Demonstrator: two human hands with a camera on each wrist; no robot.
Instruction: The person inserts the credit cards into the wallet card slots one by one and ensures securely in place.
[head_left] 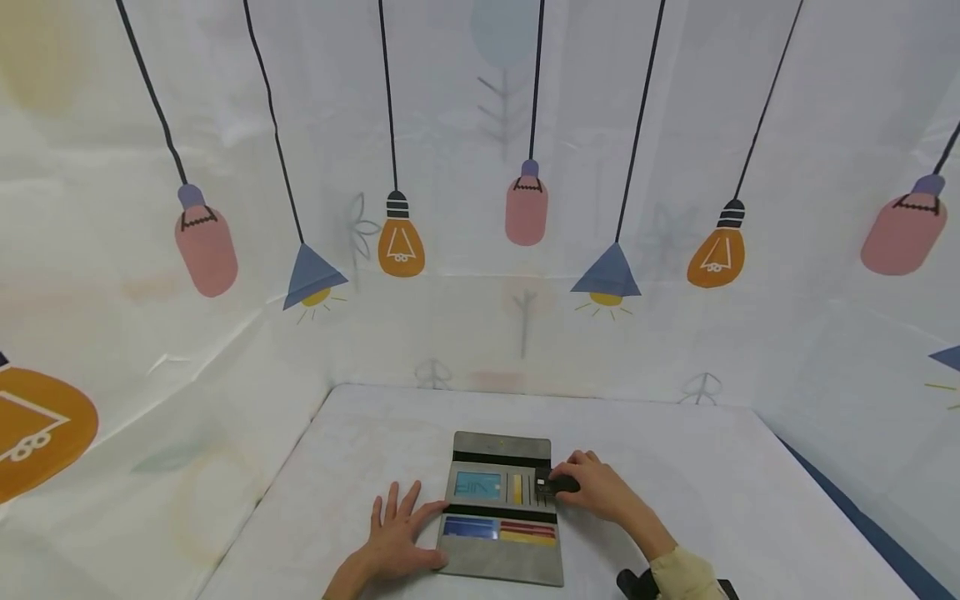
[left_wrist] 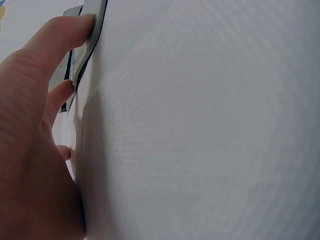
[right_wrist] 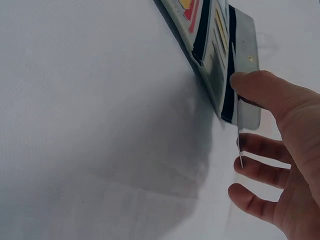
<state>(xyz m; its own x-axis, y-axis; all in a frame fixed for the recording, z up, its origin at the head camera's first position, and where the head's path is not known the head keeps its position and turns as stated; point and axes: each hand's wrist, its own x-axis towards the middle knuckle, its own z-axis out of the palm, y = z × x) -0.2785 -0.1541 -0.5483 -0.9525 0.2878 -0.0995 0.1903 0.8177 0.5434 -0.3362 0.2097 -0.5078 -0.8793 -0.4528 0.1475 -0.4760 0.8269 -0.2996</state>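
A grey fold-out wallet (head_left: 498, 568) lies spread open on the white table, with black bands across its folds. Its lower pockets hold a blue card (head_left: 470, 527) and a red-and-yellow card (head_left: 528, 534); a light blue card (head_left: 477, 485) shows in the upper window. My left hand (head_left: 390, 542) has its fingers spread, thumb on the wallet's lower left corner and index fingertip at its left edge. Between thumb and fingers my right hand (head_left: 600, 493) pinches a thin black card (head_left: 564, 484) at the right side of the upper pockets. Edge-on, that card (right_wrist: 239, 122) looks like a thin line.
White table surface (head_left: 645, 450) surrounds the wallet. Behind and to the sides hang white sheets (head_left: 465, 325) printed with lamps and bulbs. A black object (head_left: 637, 584) shows beside the right sleeve (head_left: 684, 575) at the bottom.
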